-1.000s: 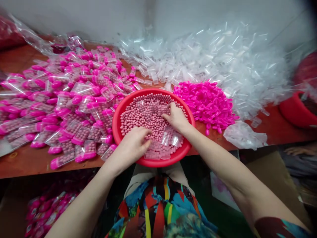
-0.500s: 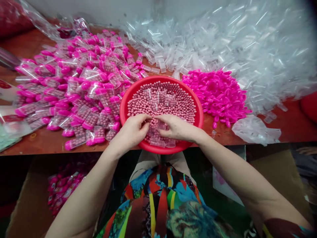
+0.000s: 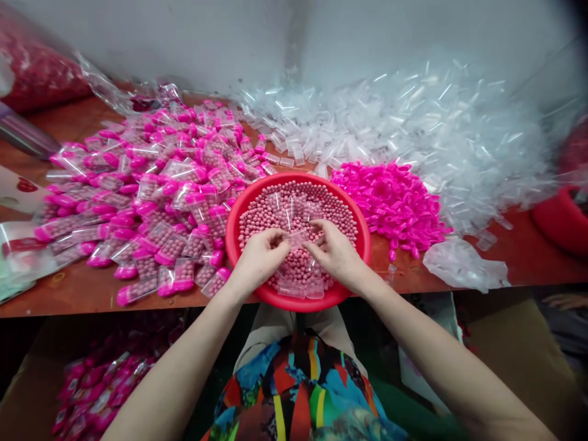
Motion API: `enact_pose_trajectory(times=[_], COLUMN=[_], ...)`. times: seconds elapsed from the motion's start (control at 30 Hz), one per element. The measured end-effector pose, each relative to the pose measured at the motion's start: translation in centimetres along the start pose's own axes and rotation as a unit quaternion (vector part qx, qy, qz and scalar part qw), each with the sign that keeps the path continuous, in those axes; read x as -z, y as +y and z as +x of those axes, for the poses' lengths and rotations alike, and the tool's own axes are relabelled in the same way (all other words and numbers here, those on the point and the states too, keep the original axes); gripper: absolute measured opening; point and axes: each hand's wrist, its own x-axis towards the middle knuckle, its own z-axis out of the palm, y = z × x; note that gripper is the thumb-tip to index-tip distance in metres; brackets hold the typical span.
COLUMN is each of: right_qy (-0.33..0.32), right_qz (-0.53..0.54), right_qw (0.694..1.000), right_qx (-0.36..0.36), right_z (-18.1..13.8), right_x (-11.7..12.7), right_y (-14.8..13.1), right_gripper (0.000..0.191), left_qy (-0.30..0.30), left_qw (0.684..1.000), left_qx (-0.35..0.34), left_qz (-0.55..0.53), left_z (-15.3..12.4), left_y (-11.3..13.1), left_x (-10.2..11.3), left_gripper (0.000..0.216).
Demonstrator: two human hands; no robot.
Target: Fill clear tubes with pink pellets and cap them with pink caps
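Observation:
A red round basin [image 3: 239, 211] sits at the table's front edge, full of small pink balls [image 3: 321, 205] with several clear plastic containers lying among them. My left hand [image 3: 260, 257] and my right hand [image 3: 333, 251] meet over the basin's near half. Both pinch one clear plastic container [image 3: 296, 237] between their fingertips, just above the balls.
Left of the basin lies a wide heap of filled containers with pink caps [image 3: 151, 184]. Loose pink caps [image 3: 395, 199] are piled to the right, and empty clear containers [image 3: 413, 128] behind them. A crumpled clear bag [image 3: 463, 263] lies near the edge. A box of filled containers [image 3: 92, 386] stands under the table.
My right hand came back from the basin's far side to meet my left hand. Both now hold a clear container a little higher over the balls.

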Motion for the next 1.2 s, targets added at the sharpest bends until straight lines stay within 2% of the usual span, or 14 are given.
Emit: enact_pose_trajectory(times=[0.07, 0.17, 0.3, 0.4, 0.5, 0.6, 0.7, 0.8, 0.87, 0.9, 0.97, 1.03, 1.1, 1.2], right_qy=[0.014, 0.001, -0.058, -0.107, -0.116, -0.097, -0.100, -0.158, -0.202, -0.219, -0.242, -0.238, -0.199, -0.109], right_qz=[-0.050, 0.058, 0.251, 0.287, 0.275, 0.203, -0.058, -0.347, -0.417, -0.414, -0.352, -0.237, -0.103, 0.018], right_qw=[0.998, 0.998, 0.963, 0.949, 0.953, 0.974, 0.991, 0.914, 0.869, 0.863, 0.886, 0.933, 0.971, 0.992], right_qx=[0.045, -0.003, -0.072, -0.071, -0.054, 0.005, 0.072, 0.136, 0.177, 0.189, 0.180, 0.127, 0.079, 0.063], right_z=[-0.2, 0.0, 0.1, 0.0, 0.3, 1.3, 2.8, 4.0, 4.3, 4.3, 4.1, 3.8, 3.5, 3.5], right_x=[0.3, 0.4, 0.5, 0.9, 1.3, 1.5, 1.7, 1.1, 0.0, -0.7, -1.8, -2.2, -2.0, -1.4], right_y=[0.2, 0.3, 0.4, 0.1, -0.1, 0.0, 0.6, 1.0, 1.0, 0.9, 0.9, 1.0, 1.2, 1.5], right_gripper=[0.033, 0.041, 0.043, 0.045, 0.044, 0.039, 0.034, 0.016, 0.021, 0.022, 0.018, 0.021, 0.036, 0.045], left_qy=[0.011, 0.013, -0.078, -0.150, -0.168, -0.083, 0.085, 0.187, 0.213, 0.218, 0.213, 0.201, 0.190, 0.149], left_qw=[0.999, 0.981, 0.917, 0.874, 0.866, 0.899, 0.947, 0.959, 0.957, 0.956, 0.958, 0.963, 0.967, 0.971], left_qx=[0.032, 0.096, 0.183, 0.201, 0.203, 0.180, 0.090, 0.019, 0.010, 0.012, 0.018, 0.021, 0.026, 0.045], left_qz=[-0.042, -0.167, -0.345, -0.417, -0.426, -0.390, -0.297, -0.212, -0.199, -0.196, -0.189, -0.177, -0.170, -0.180], left_z=[0.0, -0.2, -0.3, -0.2, -0.2, -0.4, -0.7, -0.8, -0.8, -0.8, -0.7, -0.7, -0.6, -0.3], left_y=[0.3, 1.0, 1.6, 1.7, 1.8, 1.9, 1.9, 1.4, 1.1, 0.9, 0.7, 0.7, 0.7, 0.5], left_x=[0.0, -0.1, -0.1, 0.1, 0.1, -0.2, -0.2, 0.2, 0.5, 0.6, 0.8, 0.8, 0.7, 0.2], left_gripper=[0.018, 0.018, 0.019, 0.014, 0.012, 0.018, 0.029, 0.026, 0.024, 0.024, 0.025, 0.026, 0.027, 0.029])
